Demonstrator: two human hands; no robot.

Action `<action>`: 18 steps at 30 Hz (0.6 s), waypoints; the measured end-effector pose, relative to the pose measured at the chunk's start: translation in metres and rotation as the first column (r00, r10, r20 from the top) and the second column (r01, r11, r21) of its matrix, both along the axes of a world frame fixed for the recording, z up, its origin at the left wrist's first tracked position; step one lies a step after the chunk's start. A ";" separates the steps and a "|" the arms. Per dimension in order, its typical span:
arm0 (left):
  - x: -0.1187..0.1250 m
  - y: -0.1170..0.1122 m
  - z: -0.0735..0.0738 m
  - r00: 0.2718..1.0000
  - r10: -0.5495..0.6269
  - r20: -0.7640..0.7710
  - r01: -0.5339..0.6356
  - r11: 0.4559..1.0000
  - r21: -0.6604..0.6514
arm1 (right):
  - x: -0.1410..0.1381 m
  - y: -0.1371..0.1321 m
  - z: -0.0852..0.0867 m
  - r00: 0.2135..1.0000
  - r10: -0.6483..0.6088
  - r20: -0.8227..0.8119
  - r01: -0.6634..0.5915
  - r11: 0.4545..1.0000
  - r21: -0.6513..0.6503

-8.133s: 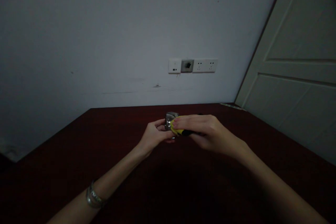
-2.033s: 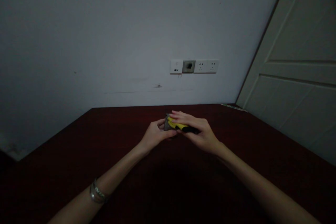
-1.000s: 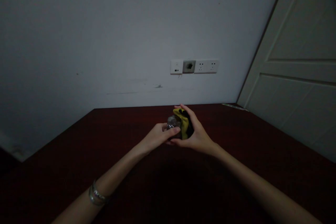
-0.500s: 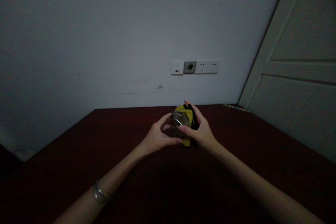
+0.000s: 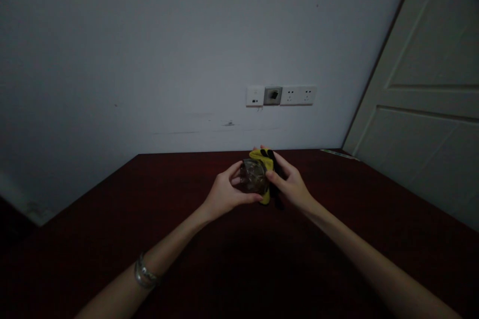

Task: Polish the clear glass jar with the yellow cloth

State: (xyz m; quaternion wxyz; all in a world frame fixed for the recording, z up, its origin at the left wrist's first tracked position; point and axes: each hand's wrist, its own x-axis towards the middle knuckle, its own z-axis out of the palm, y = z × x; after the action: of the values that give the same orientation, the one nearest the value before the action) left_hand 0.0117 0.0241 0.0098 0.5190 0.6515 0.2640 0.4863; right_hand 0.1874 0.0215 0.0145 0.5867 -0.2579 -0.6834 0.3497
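Note:
A small clear glass point(image 5: 253, 177) is held between both hands above the dark red table point(image 5: 112, 239). My left hand point(image 5: 224, 194) curls round its left side, thumb below and fingers above. My right hand point(image 5: 290, 183) presses a yellow and black cloth point(image 5: 265, 159) against the right side and back of the glass. A silver bracelet point(image 5: 144, 275) sits on my left wrist. The room is dim and details of the glass are hard to make out.
A white wall stands behind the table, with a row of sockets and a switch point(image 5: 280, 95) on it. A pale panelled door point(image 5: 430, 109) leans in at the right. A thin strip point(image 5: 339, 153) lies at the table's far right corner.
The cloth was laid flat over the glass two seconds ago. Since then the glass has been tipped toward me and the cloth now sits behind and to its right.

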 end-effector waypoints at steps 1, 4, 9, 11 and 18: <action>0.000 0.001 -0.001 1.000 -0.005 0.006 0.005 1.000 0.002 | 0.000 0.001 0.000 1.000 -0.007 -0.015 0.007 1.000 0.009; 0.002 0.005 -0.005 1.000 -0.001 0.023 0.001 1.000 -0.014 | -0.002 0.002 0.000 0.991 -0.064 -0.114 0.063 0.998 -0.008; 0.003 0.010 -0.007 0.999 0.028 0.033 -0.025 0.996 -0.082 | -0.004 -0.004 0.001 0.978 -0.172 -0.117 0.174 0.985 0.008; 0.003 0.012 -0.007 0.998 0.049 0.047 -0.044 0.995 -0.093 | -0.003 -0.007 0.001 0.976 -0.217 -0.004 0.216 0.968 0.124; 0.000 0.019 -0.014 0.993 0.100 0.069 -0.094 0.992 -0.090 | 0.006 -0.010 -0.002 0.925 -0.263 0.276 0.085 0.848 0.523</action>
State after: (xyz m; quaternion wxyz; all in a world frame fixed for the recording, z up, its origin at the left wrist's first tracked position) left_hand 0.0117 0.0427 -0.0047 0.5317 0.5966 0.2971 0.5227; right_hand 0.1930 0.0111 0.0130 0.5371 -0.2139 -0.8141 0.0551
